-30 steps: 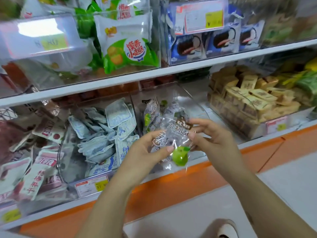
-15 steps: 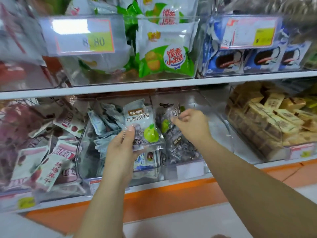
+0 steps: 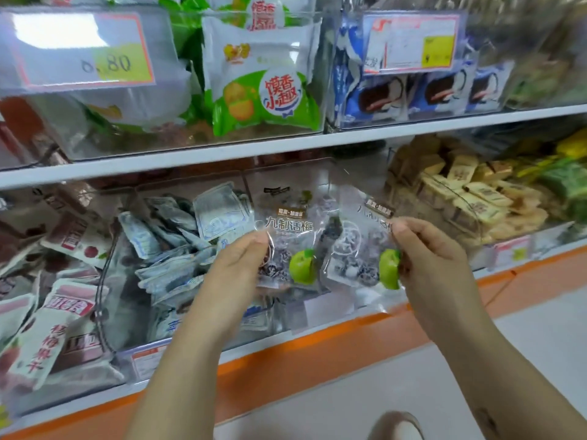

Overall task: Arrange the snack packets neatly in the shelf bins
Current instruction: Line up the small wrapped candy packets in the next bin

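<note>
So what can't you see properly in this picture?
Head view, all of it:
1. Price tag: glare washes out the first digit; only 80 reads.
2. Right label: print too blurred.
3. Middle bin: its contents hide behind the left packet and right packet, pinched by the left hand and right hand.
4. Shoe: cut off by the bottom edge.

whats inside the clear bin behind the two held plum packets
The top of another packet shows at the back of the clear bin. The held left packet and right packet cover the rest.
</note>
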Action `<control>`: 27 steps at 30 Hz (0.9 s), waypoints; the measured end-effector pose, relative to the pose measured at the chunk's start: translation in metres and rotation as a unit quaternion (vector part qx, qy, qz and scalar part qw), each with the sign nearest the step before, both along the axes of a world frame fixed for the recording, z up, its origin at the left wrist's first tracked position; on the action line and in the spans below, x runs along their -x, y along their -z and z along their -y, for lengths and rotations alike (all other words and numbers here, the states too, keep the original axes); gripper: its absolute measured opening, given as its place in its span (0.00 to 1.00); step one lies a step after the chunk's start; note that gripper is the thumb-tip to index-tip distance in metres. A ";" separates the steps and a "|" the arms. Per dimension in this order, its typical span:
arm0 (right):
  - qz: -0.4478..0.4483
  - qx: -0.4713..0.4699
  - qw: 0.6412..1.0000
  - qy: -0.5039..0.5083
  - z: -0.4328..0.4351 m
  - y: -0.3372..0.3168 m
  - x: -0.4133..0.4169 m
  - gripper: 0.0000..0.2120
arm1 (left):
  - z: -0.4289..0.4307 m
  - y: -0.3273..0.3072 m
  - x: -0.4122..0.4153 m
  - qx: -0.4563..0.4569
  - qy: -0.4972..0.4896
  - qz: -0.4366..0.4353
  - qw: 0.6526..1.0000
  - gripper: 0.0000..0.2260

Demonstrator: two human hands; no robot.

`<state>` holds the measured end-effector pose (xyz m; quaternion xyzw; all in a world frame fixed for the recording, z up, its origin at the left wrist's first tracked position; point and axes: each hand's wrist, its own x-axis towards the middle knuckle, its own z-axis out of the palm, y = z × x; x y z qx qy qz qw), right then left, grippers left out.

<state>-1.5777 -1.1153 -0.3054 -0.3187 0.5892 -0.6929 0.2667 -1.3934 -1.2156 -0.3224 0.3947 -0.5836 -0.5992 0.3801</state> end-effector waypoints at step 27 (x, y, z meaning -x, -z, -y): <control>-0.400 -0.237 0.885 -0.005 0.091 0.035 -0.033 0.20 | 0.016 0.008 -0.032 -0.067 -0.203 -0.113 0.970 0.37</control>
